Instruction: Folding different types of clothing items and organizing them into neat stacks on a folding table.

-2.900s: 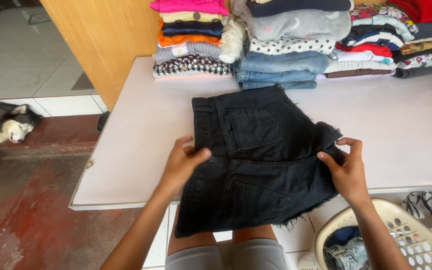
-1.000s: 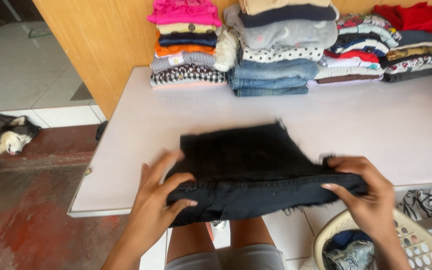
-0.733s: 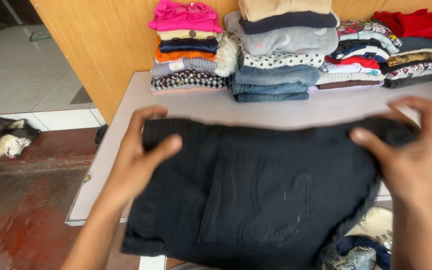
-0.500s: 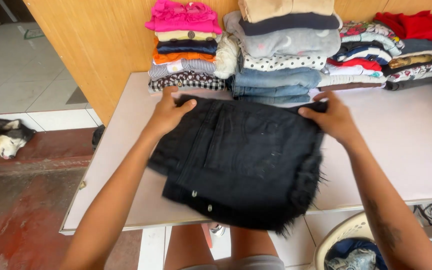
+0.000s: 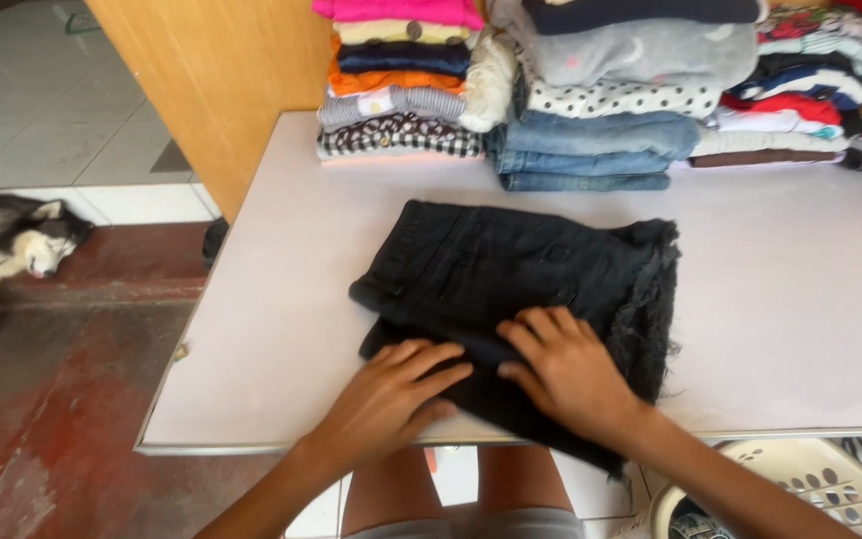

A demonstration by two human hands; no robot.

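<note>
From the head view, a pale, matte white table [image 5: 800, 299] with a thin metal edge stands against a wooden panel [image 5: 221, 90]; to its left the floor is worn red concrete [image 5: 62, 399], stepping up to pale tiles [image 5: 42, 110] farther back, where a black-and-white dog [image 5: 2, 250] lies by the step. Along the far edge of the table sit stacks of folded clothes: a striped and checked pile [image 5: 396, 90] topped in pink, a pile of blue jeans under grey and dotted tops [image 5: 601, 110], and a mixed, colourful pile [image 5: 820, 90] at the right. A pair of black denim shorts [image 5: 511, 269] lies folded on the table's near half, frayed hems to the right. The left hand [image 5: 391, 394] and right hand [image 5: 566, 364] rest flat on the shorts' near edge, fingers spread and pressing, gripping nothing. A cream perforated laundry basket [image 5: 800, 489] shows below the table's near right corner.
</note>
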